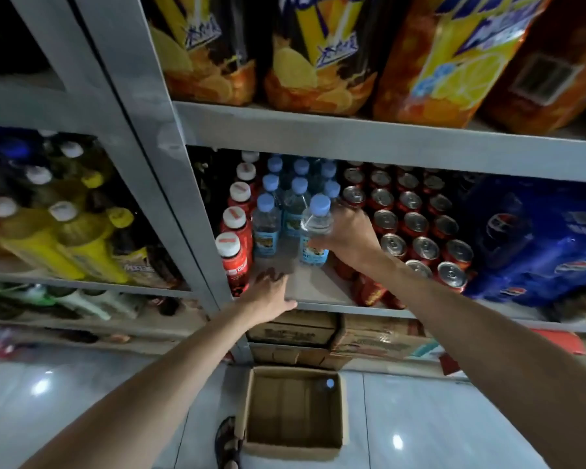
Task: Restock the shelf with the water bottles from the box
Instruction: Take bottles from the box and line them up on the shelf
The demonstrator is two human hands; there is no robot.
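Water bottle sits clasped between fingers of the right hand.

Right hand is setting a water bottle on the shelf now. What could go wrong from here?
1. The right hand grips the water bottle right beside the red cans; pulling the wrist back may knock the front ones off the shelf edge.
2. The water bottle looks slightly tilted; released early, it might tip against the standing bottles.
3. The box sits by the foot, a likely trip point.
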